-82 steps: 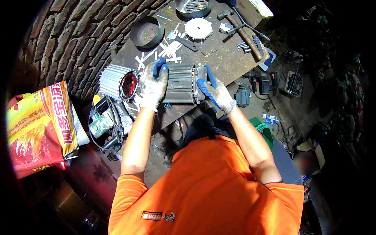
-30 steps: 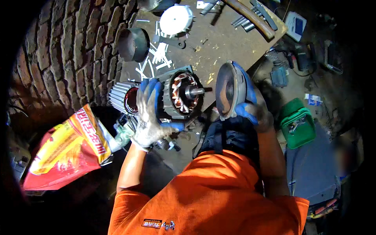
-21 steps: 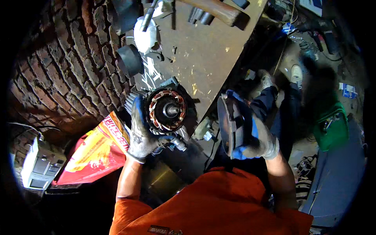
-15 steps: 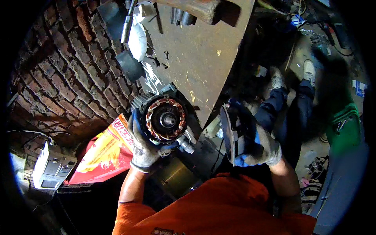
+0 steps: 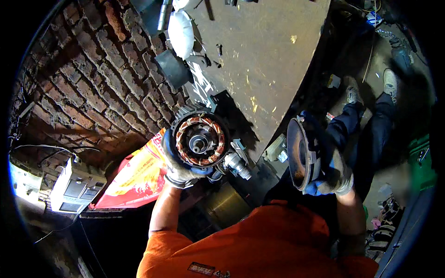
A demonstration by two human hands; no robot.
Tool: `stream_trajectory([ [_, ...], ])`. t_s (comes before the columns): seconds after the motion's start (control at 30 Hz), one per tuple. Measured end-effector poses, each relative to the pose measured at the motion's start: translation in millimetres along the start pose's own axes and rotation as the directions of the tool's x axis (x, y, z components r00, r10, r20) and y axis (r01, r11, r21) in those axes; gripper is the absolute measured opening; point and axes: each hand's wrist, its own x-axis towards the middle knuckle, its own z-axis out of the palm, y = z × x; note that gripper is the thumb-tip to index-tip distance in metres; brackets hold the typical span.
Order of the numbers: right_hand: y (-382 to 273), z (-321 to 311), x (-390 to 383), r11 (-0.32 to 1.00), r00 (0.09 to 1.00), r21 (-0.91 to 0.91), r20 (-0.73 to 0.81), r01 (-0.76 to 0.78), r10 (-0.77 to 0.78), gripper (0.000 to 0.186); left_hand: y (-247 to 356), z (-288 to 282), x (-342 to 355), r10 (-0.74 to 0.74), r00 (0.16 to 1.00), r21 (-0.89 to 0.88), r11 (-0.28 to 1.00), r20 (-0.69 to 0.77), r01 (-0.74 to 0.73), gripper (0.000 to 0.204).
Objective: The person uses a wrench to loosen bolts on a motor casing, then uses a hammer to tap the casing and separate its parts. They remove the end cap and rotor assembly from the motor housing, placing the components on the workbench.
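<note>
My left hand (image 5: pixel 178 173), in a grey glove with blue fingers, is closed around the left and lower side of an electric motor housing (image 5: pixel 178 121). The open end faces up, showing a ring of copper windings (image 5: pixel 218 132) around a central shaft (image 5: pixel 198 145). A silvery fitting (image 5: pixel 237 166) sticks out at its lower right. My right hand (image 5: pixel 340 176), gloved alike, grips a round, dished metal cover (image 5: pixel 296 153) by its far side and lower rim. The cover is tilted on edge, apart from the motor, its rusty hollow side turned left. Some right fingers are hidden behind it.
A brown workbench (image 5: pixel 264 55) stretches ahead, with small bolts (image 5: pixel 219 48) and a white object (image 5: pixel 181 34). To the left are a brick wall (image 5: pixel 92 83), a red-yellow bag (image 5: pixel 134 180) and a grey-white box (image 5: pixel 76 187). A green container (image 5: pixel 421 160) stands far right.
The view has shifted, so the bench and wall sit further right and higher. The cover has turned and now shows more of its hollow side. Both hands keep their hold.
</note>
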Motion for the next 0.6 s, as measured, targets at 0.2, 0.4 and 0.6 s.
stream_trajectory([
  [0.2,10.4,-4.6,8.5,0.925,0.985,-0.339,0.038,0.171,-0.168,0.122,-17.2,-1.2,-10.0,-0.068,0.996,-0.128,0.989,0.064,0.076,0.131],
  [0.4,9.7,-17.8,-2.6,0.892,0.994,-0.443,-0.017,0.087,-0.105,0.113,-20.6,0.9,-11.2,0.023,0.998,-0.125,0.992,0.061,-0.015,0.141],
  [0.6,17.6,-12.5,-3.6,0.966,0.996,-0.253,-0.054,0.050,-0.066,0.111,-19.2,1.4,-12.8,0.013,1.000,-0.024,1.000,-0.002,-0.013,0.123],
])
